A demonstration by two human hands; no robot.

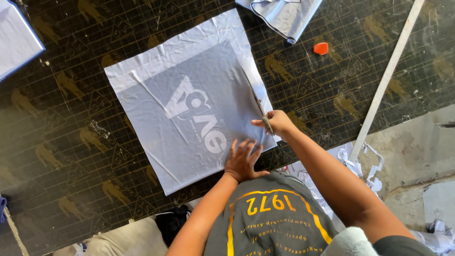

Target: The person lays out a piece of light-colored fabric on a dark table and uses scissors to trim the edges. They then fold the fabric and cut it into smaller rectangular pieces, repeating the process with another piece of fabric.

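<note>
right hand (277,122) apparently scissors (258,104) grey fabric (189,109), left hand (242,161) pressing.

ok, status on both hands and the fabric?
Left hand flat on the grey fabric square. Right hand holding scissors, blades on fabric's right edge. Nothing blocking.

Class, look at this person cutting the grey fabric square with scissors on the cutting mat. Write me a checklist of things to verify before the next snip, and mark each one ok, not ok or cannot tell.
1. Left hand flat on the fabric square, holding it down: ok.
2. Left fingers away from the blades: ok, they lie to the side of the cutting line.
3. Right hand gripping the scissors: ok.
4. Blades lined up along the right edge of the fabric: ok.
5. Fabric lying smooth on the cutting mat: ok, only faint creases.
6. A marked line to follow: cannot tell.
</note>
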